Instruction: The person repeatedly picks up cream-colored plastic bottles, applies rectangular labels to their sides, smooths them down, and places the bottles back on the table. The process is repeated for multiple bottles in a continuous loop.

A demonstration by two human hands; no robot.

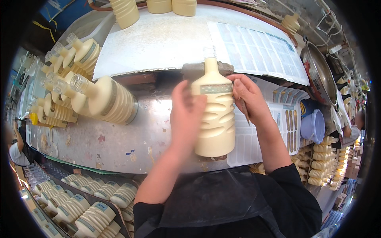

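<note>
Cream bottle (216, 137) at frame centre, neck toward top. Left hand (185, 113), blurred, spread loosely beside it. Right hand (251, 99) pinching thin dark piece (246, 113).

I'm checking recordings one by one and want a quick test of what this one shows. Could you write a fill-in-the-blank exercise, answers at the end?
1. The ____ hand holds a thin tool.
2. Of both hands, the motion-blurred one is the ____.
3. The neck of the cream bottle between them points ____ from the person.
4. The clustered bottles on the metal tabletop are to the person's ____.

Missing words: right; left; away; left.
</note>
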